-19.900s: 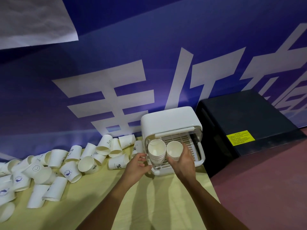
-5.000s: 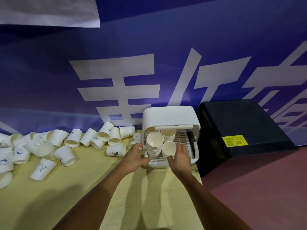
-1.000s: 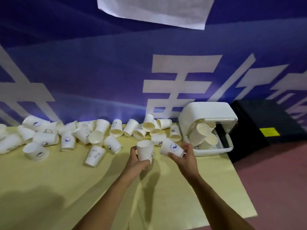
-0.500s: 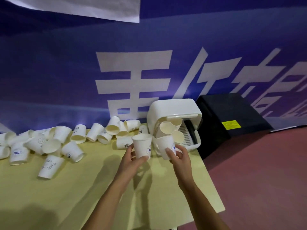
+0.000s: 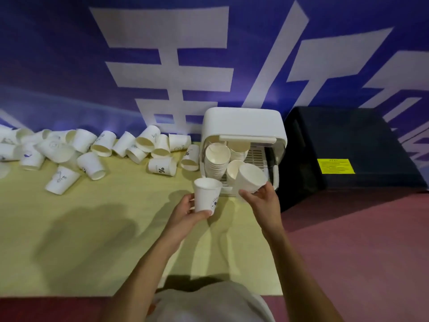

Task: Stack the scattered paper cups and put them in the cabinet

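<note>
Yellow tabletop [image 5: 92, 228] runs beneath a blue banner [image 5: 69, 66]. The left hand [image 5: 185, 212] grips an upright cup [image 5: 205, 194]; the right hand [image 5: 264, 201] clasps a tilted cup [image 5: 250, 177] at the mouth of the white cabinet [image 5: 241, 122], seemingly touching the leaning stacks [image 5: 217, 159]. A clumsy push could topple them out; scattered cups [image 5: 92, 147] lie leftward.

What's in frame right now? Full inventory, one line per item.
loose paper cups: over a dozen, white, tipped along the table's back left
cup stacks: three, white, inside the cabinet
cabinet: one, white, open, table's back right
upright cup: one, white, held before the cabinet
tilted cup: one, white, held at the cabinet's opening
table: one, yellow, centre
black box: one, with yellow label, right of table
banner: one, blue with white characters, behind
floor: reddish, right
shirt: white, bottom edge
left grip: holds upright cup
right grip: holds tilted cup
</note>
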Demonstrator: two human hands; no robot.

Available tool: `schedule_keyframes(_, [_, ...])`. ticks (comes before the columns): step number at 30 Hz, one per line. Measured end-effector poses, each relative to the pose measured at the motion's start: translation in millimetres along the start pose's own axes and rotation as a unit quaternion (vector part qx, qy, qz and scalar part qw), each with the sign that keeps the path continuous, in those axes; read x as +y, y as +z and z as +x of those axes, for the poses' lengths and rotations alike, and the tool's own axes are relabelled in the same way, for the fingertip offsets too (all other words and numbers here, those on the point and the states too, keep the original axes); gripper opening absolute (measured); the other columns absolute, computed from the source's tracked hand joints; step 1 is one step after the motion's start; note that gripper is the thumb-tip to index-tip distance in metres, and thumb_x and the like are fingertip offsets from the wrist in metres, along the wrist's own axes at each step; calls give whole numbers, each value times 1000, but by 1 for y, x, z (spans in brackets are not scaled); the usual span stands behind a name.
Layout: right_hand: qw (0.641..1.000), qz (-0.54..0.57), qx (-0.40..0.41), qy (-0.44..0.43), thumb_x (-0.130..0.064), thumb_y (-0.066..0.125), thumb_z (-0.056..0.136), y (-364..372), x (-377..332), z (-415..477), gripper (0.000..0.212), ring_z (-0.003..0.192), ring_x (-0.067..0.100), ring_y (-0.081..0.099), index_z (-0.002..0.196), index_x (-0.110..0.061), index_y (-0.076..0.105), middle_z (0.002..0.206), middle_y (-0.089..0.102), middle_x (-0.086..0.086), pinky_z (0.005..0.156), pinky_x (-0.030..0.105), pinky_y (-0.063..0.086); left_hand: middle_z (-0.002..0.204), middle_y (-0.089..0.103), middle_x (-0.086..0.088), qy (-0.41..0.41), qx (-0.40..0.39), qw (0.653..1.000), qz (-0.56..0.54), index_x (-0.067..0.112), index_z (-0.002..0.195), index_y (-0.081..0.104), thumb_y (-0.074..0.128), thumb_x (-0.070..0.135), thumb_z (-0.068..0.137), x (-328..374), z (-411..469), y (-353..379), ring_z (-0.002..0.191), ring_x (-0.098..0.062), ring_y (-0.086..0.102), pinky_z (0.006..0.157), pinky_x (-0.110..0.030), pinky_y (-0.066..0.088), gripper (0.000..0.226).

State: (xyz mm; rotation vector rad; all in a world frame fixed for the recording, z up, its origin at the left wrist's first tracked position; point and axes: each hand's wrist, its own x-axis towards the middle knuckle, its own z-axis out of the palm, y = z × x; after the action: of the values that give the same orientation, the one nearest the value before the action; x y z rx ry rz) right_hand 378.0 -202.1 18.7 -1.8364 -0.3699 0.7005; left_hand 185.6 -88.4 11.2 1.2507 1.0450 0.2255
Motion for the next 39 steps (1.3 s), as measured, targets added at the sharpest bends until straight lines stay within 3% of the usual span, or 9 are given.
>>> schedule_keyframes(7, [996,-46,64,-35,-29,82,76,19,-14,27,61,108,11,63,130,-23,54,119,67,-5,92,31,51,121,67,6,-15,18,999,39,27,132,51,82,37,60,7,14,-7,105,-12,65,82,-34,51,79])
schedule_keyframes(13, [982,-151,112,-35,-36,77,68,38,-2,59,63,112,30,57,124,-15,58,118,65,5,93,49,52,126,64,7,-24,-3,999,41,30,136,51,84,32,68,6,26,-12,105,-8,65,85,-34,51,76])
schedule_keyframes(17, [979,-178,100,-21,-44,72,64,43,12,65,68,112,32,55,124,-15,59,119,63,8,94,51,50,128,63,9,-23,-13,999,35,32,136,51,83,26,75,13,36,-12,109,-7,62,88,-34,51,70])
schedule_keyframes(22, [978,-194,78,-9,-37,81,74,42,5,57,82,133,31,44,143,-10,47,141,54,12,109,50,41,126,63,11,-17,-20,999,22,36,131,52,82,24,78,17,41,-5,109,-6,62,85,-31,49,62])
schedule_keyframes(26, [986,-118,98,-59,-31,70,90,36,-4,32,44,121,14,55,130,-17,59,129,62,-3,103,39,47,124,64,13,-10,-27,999,18,43,127,53,83,28,75,16,42,1,108,-8,64,94,-37,52,62])
schedule_keyframes(28, [997,-64,25,-41,-35,69,93,34,-15,20,25,104,5,63,115,-24,66,110,69,-14,89,29,51,122,66,14,-4,-33,999,23,43,126,55,83,33,71,18,43,6,105,-9,66,97,-41,53,63])
schedule_keyframes(30, [996,-43,-75,-33,-37,72,91,33,-21,14,28,99,1,66,117,-27,65,105,72,-14,82,21,53,120,67,13,3,-41,999,23,42,125,57,83,38,66,21,43,12,103,-11,68,97,-44,53,65])
schedule_keyframes(32, [992,-27,-118,-24,-35,77,88,34,-22,12,41,101,5,68,124,-25,62,108,73,-9,81,21,55,116,69,12,10,-48,999,23,43,123,58,82,37,64,24,42,17,102,-13,69,97,-45,53,63])
schedule_keyframes(39, [998,34,-9,-56,-20,82,83,18,-31,18,44,101,7,67,122,-22,61,113,70,-8,77,20,55,121,67,7,4,-59,998,25,32,128,58,84,23,75,29,42,19,109,-14,65,95,-33,52,60])
